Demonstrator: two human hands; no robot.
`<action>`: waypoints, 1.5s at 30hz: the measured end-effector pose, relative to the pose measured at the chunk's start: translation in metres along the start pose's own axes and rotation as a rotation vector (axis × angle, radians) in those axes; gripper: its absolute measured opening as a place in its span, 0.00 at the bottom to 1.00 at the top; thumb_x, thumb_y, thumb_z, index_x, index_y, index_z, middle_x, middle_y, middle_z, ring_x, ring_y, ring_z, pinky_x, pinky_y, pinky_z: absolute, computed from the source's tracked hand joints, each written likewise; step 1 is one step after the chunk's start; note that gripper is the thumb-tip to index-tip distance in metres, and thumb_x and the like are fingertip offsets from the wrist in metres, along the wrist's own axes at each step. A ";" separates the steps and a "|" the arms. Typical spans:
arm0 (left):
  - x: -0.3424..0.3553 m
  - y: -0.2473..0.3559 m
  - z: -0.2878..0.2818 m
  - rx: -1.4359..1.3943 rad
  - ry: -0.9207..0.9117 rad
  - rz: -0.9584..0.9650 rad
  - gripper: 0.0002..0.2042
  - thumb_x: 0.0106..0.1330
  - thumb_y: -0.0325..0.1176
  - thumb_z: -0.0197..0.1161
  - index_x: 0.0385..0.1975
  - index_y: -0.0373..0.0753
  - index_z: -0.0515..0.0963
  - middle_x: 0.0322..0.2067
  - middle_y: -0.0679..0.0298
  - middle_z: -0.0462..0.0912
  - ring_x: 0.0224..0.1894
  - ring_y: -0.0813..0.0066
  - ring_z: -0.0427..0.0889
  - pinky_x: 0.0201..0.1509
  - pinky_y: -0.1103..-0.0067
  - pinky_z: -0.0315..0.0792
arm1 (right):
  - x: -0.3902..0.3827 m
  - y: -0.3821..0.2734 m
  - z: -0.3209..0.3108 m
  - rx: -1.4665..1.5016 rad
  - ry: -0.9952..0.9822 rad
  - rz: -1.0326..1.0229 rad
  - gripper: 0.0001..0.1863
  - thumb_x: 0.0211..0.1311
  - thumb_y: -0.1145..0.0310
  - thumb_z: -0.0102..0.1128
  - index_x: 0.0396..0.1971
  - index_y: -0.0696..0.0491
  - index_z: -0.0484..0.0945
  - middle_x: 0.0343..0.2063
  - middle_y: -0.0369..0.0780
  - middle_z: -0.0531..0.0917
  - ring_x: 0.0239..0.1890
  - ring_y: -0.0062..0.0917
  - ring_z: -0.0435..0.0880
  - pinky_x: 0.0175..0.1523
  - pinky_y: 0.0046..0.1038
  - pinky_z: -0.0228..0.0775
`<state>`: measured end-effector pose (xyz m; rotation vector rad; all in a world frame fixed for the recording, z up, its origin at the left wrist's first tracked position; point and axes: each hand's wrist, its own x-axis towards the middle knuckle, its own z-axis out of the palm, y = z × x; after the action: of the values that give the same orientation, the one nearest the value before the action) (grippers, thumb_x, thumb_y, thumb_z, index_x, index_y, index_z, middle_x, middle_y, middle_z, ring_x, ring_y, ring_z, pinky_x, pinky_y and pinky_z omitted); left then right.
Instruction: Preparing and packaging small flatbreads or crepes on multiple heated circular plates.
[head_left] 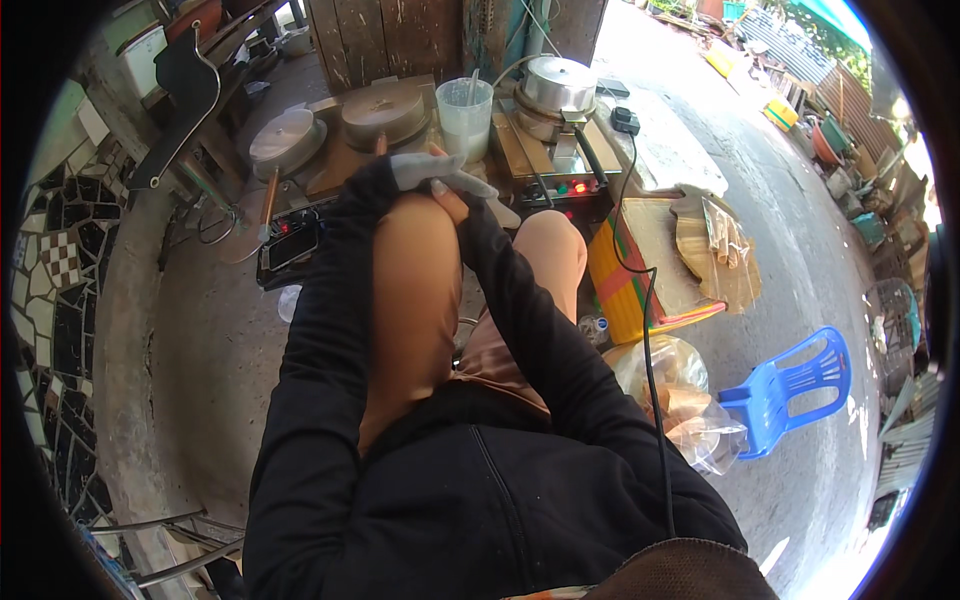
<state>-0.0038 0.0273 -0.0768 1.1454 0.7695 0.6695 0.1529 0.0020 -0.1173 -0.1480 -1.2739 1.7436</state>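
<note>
My left hand [428, 171], in a pale grey glove, lies above my left knee with its fingers stretched out to the right. My bare right hand [449, 204] is folded around it; the thumb shows below the glove and a fingertip above, while the rest is hidden. Beyond my hands stands a translucent plastic tub [465, 120] of whitish liquid with a utensil handle in it. Two round metal pans [287, 140] [384, 112] with wooden handles sit to its left. A shiny round metal pan [558, 84] with a dark handle is at its right.
A black control box [290, 245] with a red light is below the left pan. Another red light glows under the right pan. A black cable [648, 330] runs down on my right, past a colourful striped box [630, 270], a plastic bag [690, 400] and a blue chair [795, 390].
</note>
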 end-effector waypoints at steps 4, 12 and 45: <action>0.002 -0.005 -0.006 0.031 0.033 0.028 0.27 0.69 0.50 0.47 0.53 0.29 0.72 0.56 0.56 0.73 0.54 0.77 0.69 0.66 0.87 0.39 | 0.000 0.001 0.000 0.032 -0.004 0.012 0.30 0.64 0.66 0.50 0.65 0.55 0.57 0.58 0.47 0.67 0.56 0.29 0.68 0.61 0.26 0.58; -0.005 0.010 0.007 0.150 -0.008 0.056 0.27 0.70 0.49 0.46 0.51 0.27 0.73 0.54 0.54 0.74 0.53 0.75 0.70 0.66 0.87 0.42 | -0.003 -0.009 0.005 0.031 0.011 0.046 0.30 0.64 0.66 0.49 0.65 0.55 0.56 0.58 0.47 0.67 0.55 0.29 0.69 0.61 0.26 0.58; -0.001 0.012 0.005 0.232 -0.204 0.078 0.28 0.70 0.50 0.45 0.52 0.28 0.72 0.56 0.53 0.73 0.57 0.70 0.68 0.64 0.87 0.48 | -0.001 -0.002 -0.001 0.019 0.002 0.010 0.30 0.64 0.68 0.51 0.66 0.52 0.55 0.54 0.44 0.72 0.45 0.22 0.73 0.49 0.20 0.66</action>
<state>-0.0007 0.0273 -0.0641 1.4374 0.6418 0.5264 0.1554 0.0022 -0.1167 -0.1456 -1.2565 1.7635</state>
